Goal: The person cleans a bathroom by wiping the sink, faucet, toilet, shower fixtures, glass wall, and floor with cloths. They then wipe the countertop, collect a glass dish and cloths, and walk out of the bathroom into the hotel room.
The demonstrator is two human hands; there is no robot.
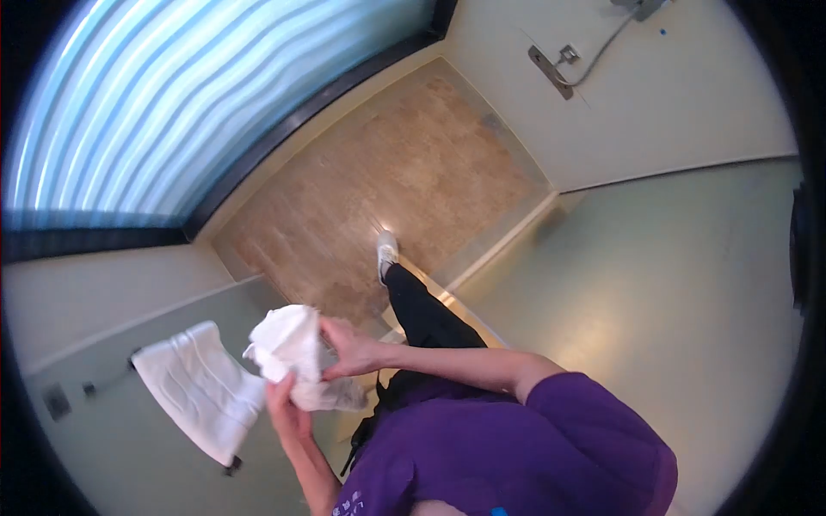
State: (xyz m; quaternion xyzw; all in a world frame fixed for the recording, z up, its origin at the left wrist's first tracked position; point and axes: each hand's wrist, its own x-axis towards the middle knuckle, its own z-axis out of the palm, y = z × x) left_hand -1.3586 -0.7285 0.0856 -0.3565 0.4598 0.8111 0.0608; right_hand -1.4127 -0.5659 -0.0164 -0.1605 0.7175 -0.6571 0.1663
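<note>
A bunched white cloth (288,340) is held up in front of my body, between my two hands. My left hand (288,408) grips its lower edge from the left. From the right, my right hand (346,347) closes on the cloth's side, thumb and fingers pressed into the folds. A looser, greyish end of the cloth hangs below toward my waist. Just left of the bundle, a white towel (198,391) hangs over a dark-ended bar on a glass panel.
My foot in a white shoe (387,248) stands on the brown shower floor (370,185). Frosted glass (671,284) is on the right. A shower fitting with a hose (551,70) is on the far wall. A dark-framed window with striped light (198,95) fills the upper left.
</note>
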